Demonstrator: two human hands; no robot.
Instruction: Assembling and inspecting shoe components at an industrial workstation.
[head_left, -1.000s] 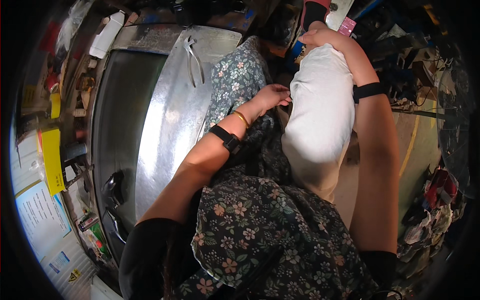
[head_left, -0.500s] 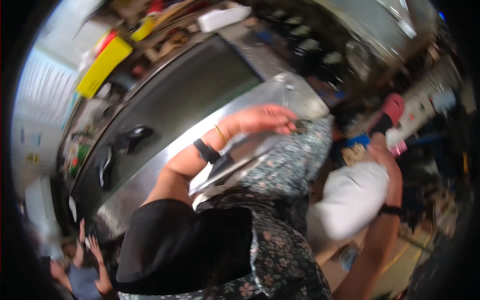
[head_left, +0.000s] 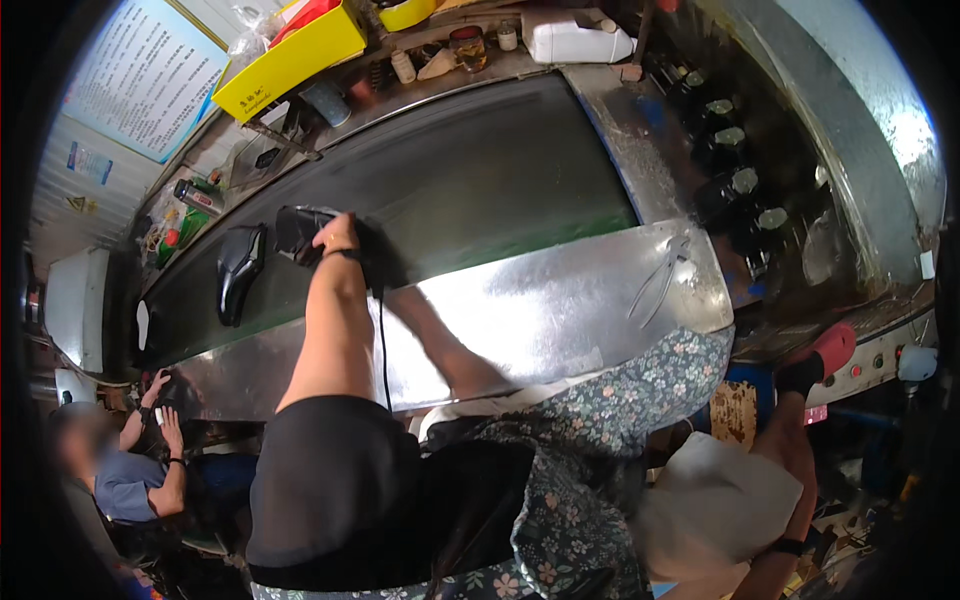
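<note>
One co-worker in a grey-blue shirt point(head_left: 140, 485) sits at the far left, both hands raised near the end of the metal ledge point(head_left: 520, 310). Just above, a pale narrow piece point(head_left: 142, 325) lies at the left end of the dark belt point(head_left: 470, 170). Next comes a glossy black piece point(head_left: 240, 275), its long axis pointing across the belt. Near it, a second black piece point(head_left: 296, 232) slants from lower left to upper right, directly left of the left hand point(head_left: 338, 236), whose fingers bend over its right end. I cannot tell whether they have closed on it or only touch it. The left arm is plainly the nearer one, stretched across the ledge; nothing stands between hand and piece, though the glossy neighbour limits room leftward. Above the belt sits a yellow box point(head_left: 290, 65). Rightward, pliers point(head_left: 660, 280) lie on the ledge, with floral cloth point(head_left: 640, 390) against its near edge. Far right, the right hand point(head_left: 785, 442) rests low by the shin, above which shows a red shoe point(head_left: 834, 350); its fingers are unclear, so I can't judge that grip.
</note>
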